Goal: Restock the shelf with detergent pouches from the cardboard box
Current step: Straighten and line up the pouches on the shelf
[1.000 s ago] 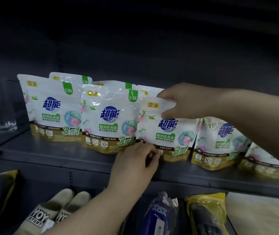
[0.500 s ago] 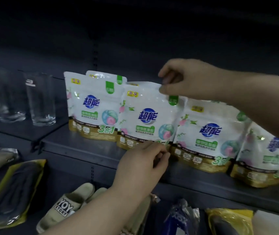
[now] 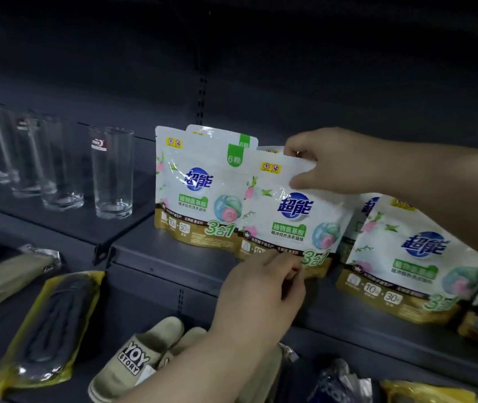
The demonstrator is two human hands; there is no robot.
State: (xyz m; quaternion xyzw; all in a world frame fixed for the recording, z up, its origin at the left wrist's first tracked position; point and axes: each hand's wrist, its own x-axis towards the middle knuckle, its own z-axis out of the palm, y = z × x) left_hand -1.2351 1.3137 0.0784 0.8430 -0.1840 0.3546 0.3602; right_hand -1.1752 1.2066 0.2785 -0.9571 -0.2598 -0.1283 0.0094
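Glasses: a row of clear drinking glasses point(image 3: 112, 173) stands on the lower shelf section at far left; the nearest one bears a small label near its rim, and those further left are blurred.
Wrapped footwear: below, a dark pair in a yellow-edged plastic bag point(image 3: 46, 330) lies on the bottom level, with a beige slipper point(image 3: 137, 359) printed "YOY STORY" just to its right.
Shelf: the dark grey shelf point(image 3: 173, 257) carries the pouches along its length.
Leftmost pouches: a white and gold pouch point(image 3: 197, 193) stands upright at the left end of the row, and another one stands close behind it, only its top showing.
Held pouch: the detergent pouch point(image 3: 290, 216) sits just right of that one, overlapping its edge, tilted slightly, its base at or just above the shelf; which of the two is hard to tell, since the hand covers it.
Left hand: the left hand point(image 3: 261, 298) pinches the pouch's bottom gold band with curled fingers.
Right hand: the right hand point(image 3: 330, 161) grasps the pouch's top right corner, thumb in front and fingers behind.
Right-hand pouches: a further pouch point(image 3: 412, 257) leans on the shelf under the right forearm, with more beyond it at the frame edge, partly cut off.
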